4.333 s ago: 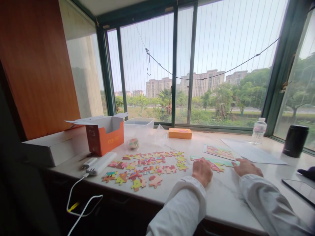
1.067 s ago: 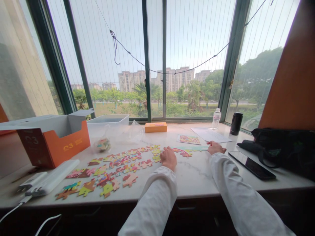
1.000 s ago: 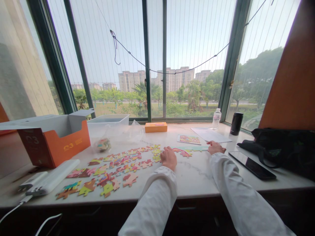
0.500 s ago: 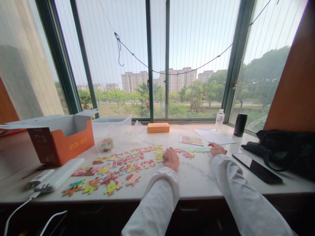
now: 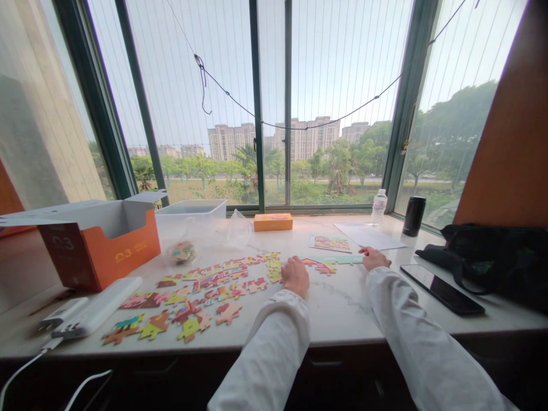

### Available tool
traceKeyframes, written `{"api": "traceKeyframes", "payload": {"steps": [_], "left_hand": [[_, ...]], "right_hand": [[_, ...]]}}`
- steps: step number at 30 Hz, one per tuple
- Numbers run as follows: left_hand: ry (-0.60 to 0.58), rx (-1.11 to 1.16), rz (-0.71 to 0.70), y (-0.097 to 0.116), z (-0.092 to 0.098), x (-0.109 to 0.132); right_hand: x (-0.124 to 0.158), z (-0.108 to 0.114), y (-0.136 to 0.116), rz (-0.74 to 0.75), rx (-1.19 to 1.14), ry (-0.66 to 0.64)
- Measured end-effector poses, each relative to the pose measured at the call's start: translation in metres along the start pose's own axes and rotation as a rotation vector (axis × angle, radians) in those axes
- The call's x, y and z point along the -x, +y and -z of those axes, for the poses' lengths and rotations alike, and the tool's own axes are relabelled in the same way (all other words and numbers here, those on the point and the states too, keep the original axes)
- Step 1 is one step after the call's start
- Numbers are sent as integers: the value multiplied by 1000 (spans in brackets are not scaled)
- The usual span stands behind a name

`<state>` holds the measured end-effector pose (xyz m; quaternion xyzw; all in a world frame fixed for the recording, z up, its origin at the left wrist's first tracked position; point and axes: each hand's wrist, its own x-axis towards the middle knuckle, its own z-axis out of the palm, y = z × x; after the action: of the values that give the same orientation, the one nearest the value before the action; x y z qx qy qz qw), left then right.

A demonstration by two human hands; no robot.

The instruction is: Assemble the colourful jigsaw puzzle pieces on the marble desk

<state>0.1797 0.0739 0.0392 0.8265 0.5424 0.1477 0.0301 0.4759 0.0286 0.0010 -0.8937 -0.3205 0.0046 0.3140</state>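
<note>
A partly joined jigsaw strip [image 5: 337,260], pale blue-green along the top with a red arch at its left, lies flat on the table between my hands. My left hand [image 5: 295,277] is at its left end, fingers curled down over the edge and partly hidden. At the right end, my right hand [image 5: 375,259] has its fingertips closed on the strip's edge. Left of my left hand, loose jigsaw pieces [image 5: 187,328] are spread in rough rows. Behind the strip lies a printed picture card [image 5: 329,244].
At the left stand an orange box [image 5: 124,251], a white power bank [image 5: 100,308] and a clear plastic bin [image 5: 192,211]. A small orange box [image 5: 273,222] sits by the window. To the right are a water bottle [image 5: 379,206], black tumbler [image 5: 414,217], phone [image 5: 443,290] and black bag [image 5: 492,257].
The whole view has shifted slightly, so everything appears a little further left. Both hands keep their places at the two ends of the strip.
</note>
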Motion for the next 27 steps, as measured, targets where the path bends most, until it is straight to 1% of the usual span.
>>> {"api": "traceKeyframes", "payload": {"steps": [7,13,16,27], "left_hand": [[15,-6,10,-1,-2,-2],[46,-7,12,-2,-6,-6],[49,-8,10,-2,-6,-6],[37,-9,23,-1,0,-3]], "right_hand": [[-1,2,-1,-68,-69,12],[0,14,-2,-142,-106,128],[0,16,-2,-174,-107,160],[6,15,-3,-129,-80,131]]}}
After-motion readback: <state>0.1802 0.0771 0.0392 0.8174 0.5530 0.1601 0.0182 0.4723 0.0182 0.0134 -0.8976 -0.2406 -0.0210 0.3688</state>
